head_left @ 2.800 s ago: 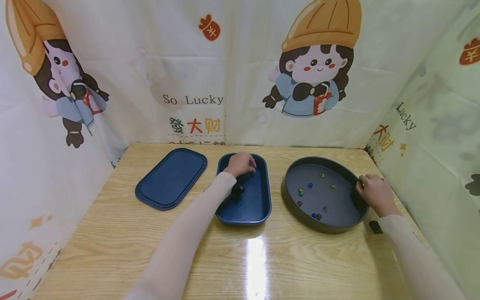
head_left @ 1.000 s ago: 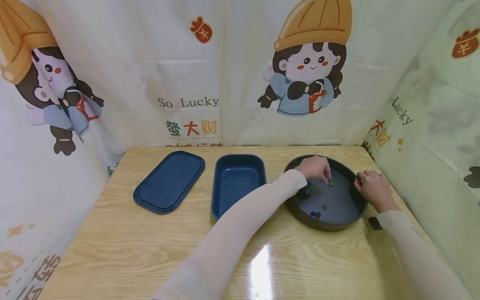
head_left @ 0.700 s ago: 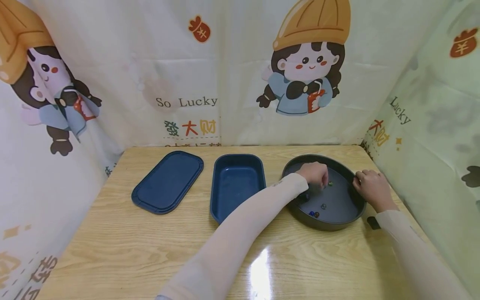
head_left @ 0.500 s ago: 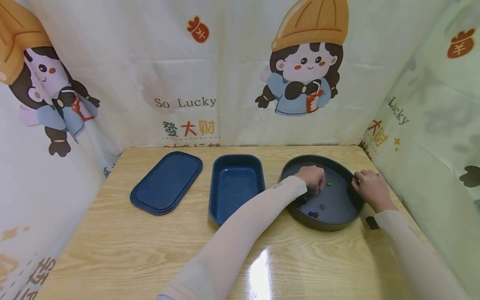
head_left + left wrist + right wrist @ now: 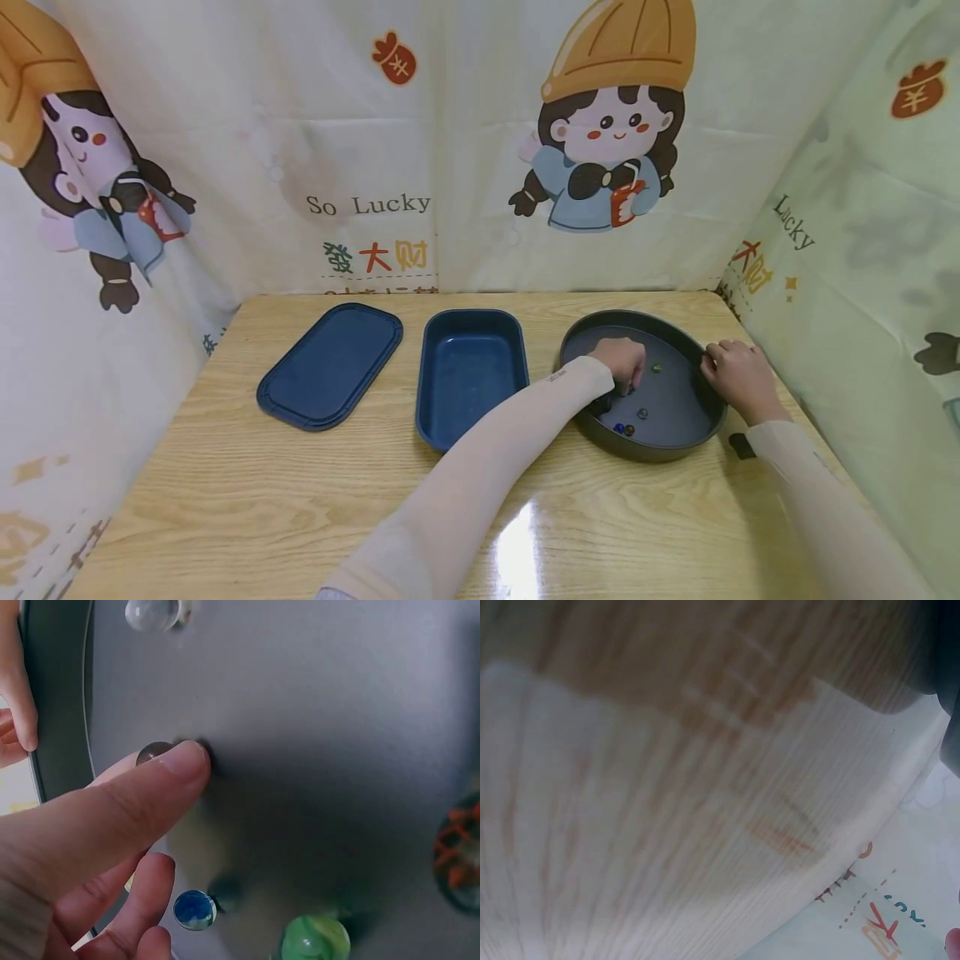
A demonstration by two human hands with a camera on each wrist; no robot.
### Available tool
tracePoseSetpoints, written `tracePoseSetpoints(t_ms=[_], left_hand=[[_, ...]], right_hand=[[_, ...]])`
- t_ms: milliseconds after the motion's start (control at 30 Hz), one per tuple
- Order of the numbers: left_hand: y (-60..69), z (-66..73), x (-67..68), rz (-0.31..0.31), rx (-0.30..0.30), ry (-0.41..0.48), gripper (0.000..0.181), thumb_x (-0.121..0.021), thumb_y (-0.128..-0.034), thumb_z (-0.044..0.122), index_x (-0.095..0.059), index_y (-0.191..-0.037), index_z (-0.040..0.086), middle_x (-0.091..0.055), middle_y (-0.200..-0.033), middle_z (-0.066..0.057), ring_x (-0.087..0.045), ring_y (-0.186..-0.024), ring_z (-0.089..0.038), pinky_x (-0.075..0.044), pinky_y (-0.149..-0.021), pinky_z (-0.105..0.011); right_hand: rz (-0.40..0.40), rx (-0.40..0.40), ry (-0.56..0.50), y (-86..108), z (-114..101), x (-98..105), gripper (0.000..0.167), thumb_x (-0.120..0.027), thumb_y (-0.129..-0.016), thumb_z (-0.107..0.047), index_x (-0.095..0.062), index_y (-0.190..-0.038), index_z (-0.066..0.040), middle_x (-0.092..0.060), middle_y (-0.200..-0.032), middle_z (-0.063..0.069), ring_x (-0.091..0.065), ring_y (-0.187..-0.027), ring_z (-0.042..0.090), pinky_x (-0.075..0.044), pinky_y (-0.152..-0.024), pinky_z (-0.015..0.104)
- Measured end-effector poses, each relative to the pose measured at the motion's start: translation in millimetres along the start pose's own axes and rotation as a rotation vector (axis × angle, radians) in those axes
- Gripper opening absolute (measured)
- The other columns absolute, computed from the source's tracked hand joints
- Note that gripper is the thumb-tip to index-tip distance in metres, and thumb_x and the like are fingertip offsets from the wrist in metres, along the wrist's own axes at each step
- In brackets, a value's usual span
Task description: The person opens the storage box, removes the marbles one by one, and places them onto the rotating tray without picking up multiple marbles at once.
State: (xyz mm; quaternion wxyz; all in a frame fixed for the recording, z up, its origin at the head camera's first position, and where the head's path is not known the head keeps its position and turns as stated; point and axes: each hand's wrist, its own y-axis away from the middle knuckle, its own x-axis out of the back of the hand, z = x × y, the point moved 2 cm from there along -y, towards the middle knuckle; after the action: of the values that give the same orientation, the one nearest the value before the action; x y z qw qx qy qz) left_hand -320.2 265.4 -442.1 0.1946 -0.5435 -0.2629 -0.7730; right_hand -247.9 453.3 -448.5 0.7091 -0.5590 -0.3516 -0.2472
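Inside the round dark grey pan (image 5: 682, 412), my left hand (image 5: 621, 362) reaches down to the floor. In the left wrist view its thumb and a finger pinch a dark marble (image 5: 152, 752), partly hidden behind the thumb tip. Around it lie a blue marble (image 5: 194, 910), a green marble (image 5: 315, 942), a clear marble (image 5: 152, 612) and a red-patterned marble (image 5: 460, 859). Nearer the pan's front sit a greyish marble (image 5: 642, 413) and a brown marble (image 5: 629, 430). My right hand (image 5: 742, 382) grips the pan's right rim. Some marbles are hidden by the left forearm.
Left of the pan stands a deep blue rectangular container (image 5: 472, 375), its near right corner behind the left sleeve. A flat blue lid (image 5: 330, 367) lies farther left on the wooden table (image 5: 262, 508). Printed cloth (image 5: 480, 167) hangs behind and at both sides.
My left hand has gone from over the blue container into the pan, then edged toward the near side and down to the dark marble. The right hand has stayed on the rim.
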Motion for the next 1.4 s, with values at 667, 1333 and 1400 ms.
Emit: tracePoseSetpoints(t_ms=[667,1333,1400], left_hand=[[4.4,-12.2,14.6,-0.009,0.009,0.006,0.021,-0.083,-0.0702,0.018,-0.076,-0.086,0.030,-0.068,-0.094,0.018,-0.060,-0.083,0.001,-0.050,-0.069,-0.018],[83.1,-42.6,65.4,0.152,-0.126,0.214,0.022,-0.068,-0.0859,0.029,-0.073,-0.106,0.021,-0.071,-0.098,0.010,-0.062,-0.086,0.001,-0.048,-0.074,-0.015],[93.8,-48.9,68.6,0.182,-0.108,0.231,0.023,-0.067,-0.0866,0.029,-0.072,-0.107,0.019,-0.071,-0.098,0.010,-0.062,-0.086,0.000,-0.048,-0.074,-0.015]], right_hand=[[-0.001,0.003,-0.010,-0.5,-2.6,1.1,0.016,-0.061,-0.075,-0.004,-0.051,-0.062,-0.002,-0.045,-0.052,0.009,-0.043,-0.047,0.029,-0.030,-0.044,0.042],[-0.026,0.021,0.018,0.8,-0.2,3.3,0.016,-0.063,-0.074,-0.005,-0.052,-0.062,-0.004,-0.048,-0.054,0.010,-0.044,-0.049,0.029,-0.029,-0.044,0.041],[-0.036,0.019,0.020,0.6,-1.3,4.3,0.016,-0.063,-0.074,-0.005,-0.053,-0.062,-0.003,-0.048,-0.054,0.010,-0.044,-0.049,0.029,-0.030,-0.045,0.042]])
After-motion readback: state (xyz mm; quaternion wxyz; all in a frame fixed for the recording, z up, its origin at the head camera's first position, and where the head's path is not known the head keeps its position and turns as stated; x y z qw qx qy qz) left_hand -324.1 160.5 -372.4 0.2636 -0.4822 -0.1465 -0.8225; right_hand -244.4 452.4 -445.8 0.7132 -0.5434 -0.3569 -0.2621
